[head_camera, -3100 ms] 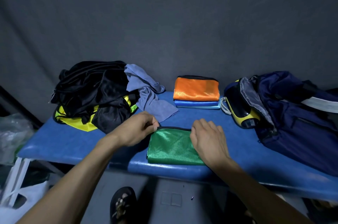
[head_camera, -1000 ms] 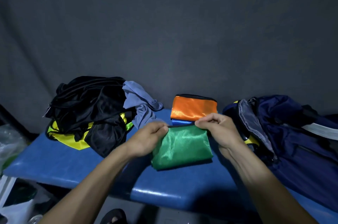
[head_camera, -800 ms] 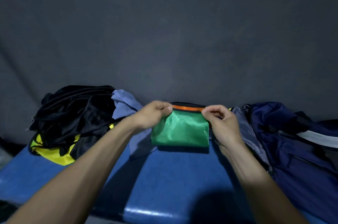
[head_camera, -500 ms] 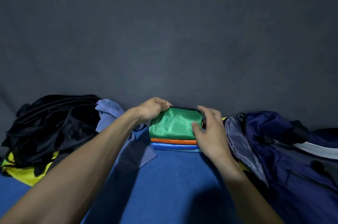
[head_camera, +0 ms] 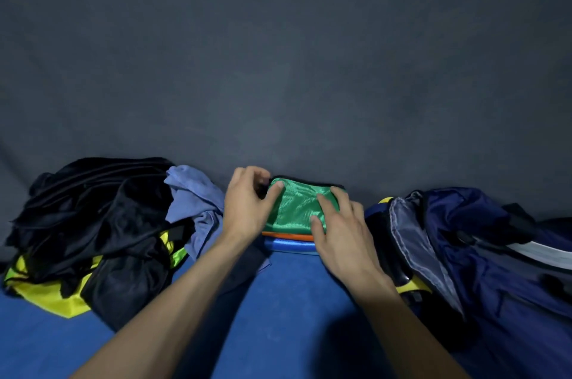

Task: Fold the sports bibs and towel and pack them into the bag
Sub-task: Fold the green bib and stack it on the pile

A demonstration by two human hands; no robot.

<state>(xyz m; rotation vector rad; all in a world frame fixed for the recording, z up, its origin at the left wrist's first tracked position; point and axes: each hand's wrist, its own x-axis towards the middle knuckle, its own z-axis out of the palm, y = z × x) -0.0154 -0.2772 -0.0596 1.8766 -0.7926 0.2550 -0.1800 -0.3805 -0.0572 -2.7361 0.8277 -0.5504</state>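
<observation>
Two hands (head_camera: 247, 205) (head_camera: 340, 230) on green bib (head_camera: 294, 208)

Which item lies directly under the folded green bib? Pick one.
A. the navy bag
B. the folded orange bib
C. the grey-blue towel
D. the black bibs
B: an orange edge of the folded orange bib shows right beneath the folded green bib, above a blue one.

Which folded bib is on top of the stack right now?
The green bib is on top, under both hands. The orange bib shows only as a thin edge beneath it, and the blue bib lies at the bottom.
</observation>
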